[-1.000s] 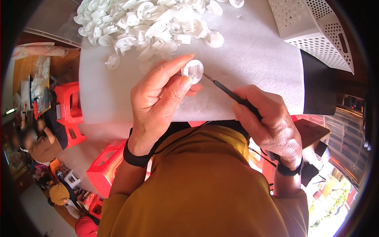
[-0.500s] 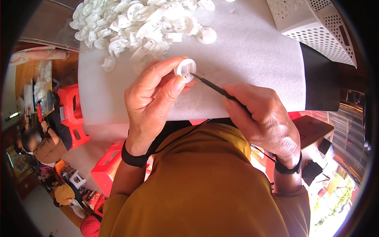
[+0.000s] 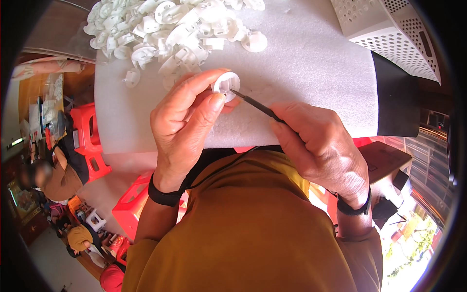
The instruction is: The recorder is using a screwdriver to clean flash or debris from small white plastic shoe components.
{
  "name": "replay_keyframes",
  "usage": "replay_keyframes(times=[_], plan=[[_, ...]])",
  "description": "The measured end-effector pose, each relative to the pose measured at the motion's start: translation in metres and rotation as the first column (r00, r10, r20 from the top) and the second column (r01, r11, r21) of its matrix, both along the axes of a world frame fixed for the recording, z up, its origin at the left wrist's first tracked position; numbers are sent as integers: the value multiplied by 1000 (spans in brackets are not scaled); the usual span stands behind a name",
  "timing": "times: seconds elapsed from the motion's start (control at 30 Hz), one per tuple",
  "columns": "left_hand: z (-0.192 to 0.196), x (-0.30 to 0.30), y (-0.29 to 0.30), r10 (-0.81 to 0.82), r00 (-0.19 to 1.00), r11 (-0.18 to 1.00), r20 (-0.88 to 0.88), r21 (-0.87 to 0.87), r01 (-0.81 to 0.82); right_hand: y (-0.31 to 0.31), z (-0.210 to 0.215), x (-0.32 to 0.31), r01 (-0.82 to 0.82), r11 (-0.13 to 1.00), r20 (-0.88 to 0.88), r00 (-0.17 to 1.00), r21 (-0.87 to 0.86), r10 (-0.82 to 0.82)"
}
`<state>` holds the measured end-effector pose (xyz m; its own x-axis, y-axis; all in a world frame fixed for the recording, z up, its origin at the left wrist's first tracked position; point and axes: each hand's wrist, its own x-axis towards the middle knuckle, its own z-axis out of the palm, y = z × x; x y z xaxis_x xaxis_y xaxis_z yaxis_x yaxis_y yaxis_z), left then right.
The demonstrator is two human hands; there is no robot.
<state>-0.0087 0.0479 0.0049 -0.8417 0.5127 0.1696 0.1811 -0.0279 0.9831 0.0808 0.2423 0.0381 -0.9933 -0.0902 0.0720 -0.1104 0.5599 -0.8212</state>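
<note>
Between the thumb and fingers of my left hand point(image 3: 182, 121) is a round white plastic part point(image 3: 227, 82), its hollow side turned toward my right. My right hand point(image 3: 321, 141) is closed round a slim dark-handled tool point(image 3: 260, 106) with a thin metal shaft, which looks like a small screwdriver or pick. Its tip reaches into the hollow of the part; what exactly it touches there is too small to tell. Beyond my left hand lies a heap of similar white plastic parts point(image 3: 170, 34), with one loose part point(image 3: 132, 78) at its near left edge.
White foam sheeting point(image 3: 311, 78) covers the table. A perforated white basket point(image 3: 389, 39) stands at the far right beside a black surface point(image 3: 396, 97). Red stools point(image 3: 90, 129) stand at the left, where other people point(image 3: 61, 177) sit. A brown box point(image 3: 386, 158) is at my right.
Both hands have shifted very slightly left, with the white part and the tool still held. The tool's tip remains in the part's hollow.
</note>
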Motion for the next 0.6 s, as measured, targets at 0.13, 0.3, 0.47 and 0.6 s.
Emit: replay_keyframes(times=[0.13, 0.3, 0.47, 0.6], plan=[[-1, 1, -1, -3, 1000, 1000, -1, 8, 3, -1, 1, 0, -11, 1000, 15, 1000, 14, 11], [0, 1, -1, -2, 1000, 1000, -1, -8, 2, -1, 1, -2, -25, 999, 6, 1000, 23, 25], [-2, 1, -1, 16, 999, 999, -32, -33, -17, 0, 2, -4, -41, 998, 12, 999, 50, 41], [-2, 1, -1, 10, 999, 999, -50, -49, -12, 1, 2, -6, -67, 996, 37, 997, 62, 64]])
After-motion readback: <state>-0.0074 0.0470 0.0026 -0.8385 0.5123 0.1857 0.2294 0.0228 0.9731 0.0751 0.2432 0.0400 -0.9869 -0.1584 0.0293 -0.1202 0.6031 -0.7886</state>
